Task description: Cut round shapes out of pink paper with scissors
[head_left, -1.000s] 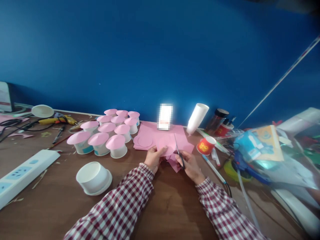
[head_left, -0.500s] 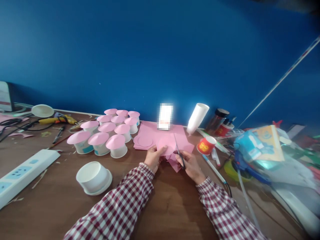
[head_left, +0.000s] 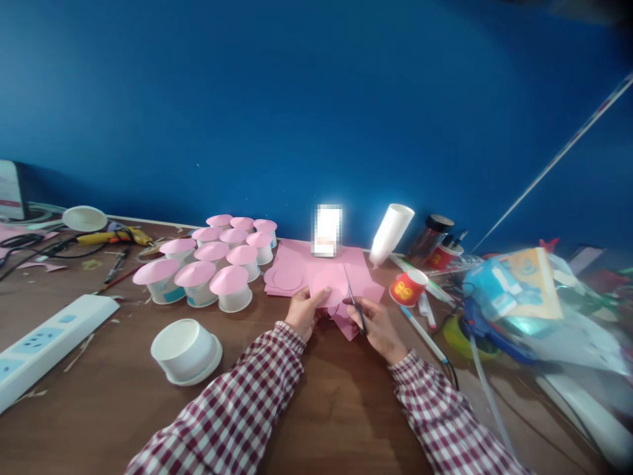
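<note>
My left hand pinches a pink paper piece with a drawn circle, holding it up over the wooden table. My right hand grips small scissors, whose blades point up into the paper's right edge. More pink sheets lie flat behind the hands, one with a circle outline. Both sleeves are red and white checked.
Several white cups with pink paper tops stand at the left. An upturned white cup sits in front of them, a white power strip at far left. A red cup, pens, a white bottle and clutter in plastic fill the right.
The hands, paper and scissors have barely shifted; the view drifted slightly. Nothing was picked up or let go.
</note>
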Demonstrator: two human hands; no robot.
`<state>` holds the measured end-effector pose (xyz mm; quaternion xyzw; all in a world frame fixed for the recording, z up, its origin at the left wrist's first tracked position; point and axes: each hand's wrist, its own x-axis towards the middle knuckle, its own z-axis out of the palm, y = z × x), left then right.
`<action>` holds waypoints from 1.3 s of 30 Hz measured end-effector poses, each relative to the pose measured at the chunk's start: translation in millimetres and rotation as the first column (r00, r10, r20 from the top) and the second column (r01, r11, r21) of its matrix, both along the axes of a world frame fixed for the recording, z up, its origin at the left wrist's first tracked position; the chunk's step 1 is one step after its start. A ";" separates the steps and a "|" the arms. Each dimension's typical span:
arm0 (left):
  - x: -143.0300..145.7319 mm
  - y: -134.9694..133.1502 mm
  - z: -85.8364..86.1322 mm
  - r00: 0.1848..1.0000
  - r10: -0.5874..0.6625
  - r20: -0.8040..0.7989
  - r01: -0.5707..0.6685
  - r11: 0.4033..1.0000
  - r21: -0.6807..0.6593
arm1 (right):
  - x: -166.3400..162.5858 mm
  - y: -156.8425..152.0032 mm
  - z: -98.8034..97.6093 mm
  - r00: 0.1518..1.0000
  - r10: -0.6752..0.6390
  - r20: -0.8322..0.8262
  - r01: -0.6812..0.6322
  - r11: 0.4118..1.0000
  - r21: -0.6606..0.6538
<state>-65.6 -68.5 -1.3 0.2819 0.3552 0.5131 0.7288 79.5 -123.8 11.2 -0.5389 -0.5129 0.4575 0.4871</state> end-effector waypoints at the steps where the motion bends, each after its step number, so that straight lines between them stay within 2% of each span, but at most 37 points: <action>1: 0.2 -0.1 0.4 1.000 0.002 -0.001 -0.002 1.000 0.001 | 0.1 -0.2 0.2 1.000 0.000 -0.002 0.000 1.000 -0.002; 8: 0.7 1.4 -0.9 0.999 0.044 -0.008 -0.044 0.999 0.005 | 0.8 -0.9 1.0 1.000 0.005 0.017 -0.005 1.000 -0.012; 17: 0.2 1.3 -3.3 1.000 -0.001 -0.023 0.002 0.999 0.040 | 0.1 -0.9 -0.9 1.000 0.012 -0.021 -0.012 1.000 -0.008; 26: 0.5 2.5 -6.7 0.999 0.003 -0.032 -0.002 0.999 0.044 | 1.7 -0.1 -3.6 0.999 0.018 -0.050 -0.018 1.000 0.001; 39: -0.1 1.9 -5.0 1.000 0.004 -0.024 -0.003 0.999 0.034 | 2.7 -0.5 -1.8 1.000 0.013 -0.001 -0.013 1.000 0.006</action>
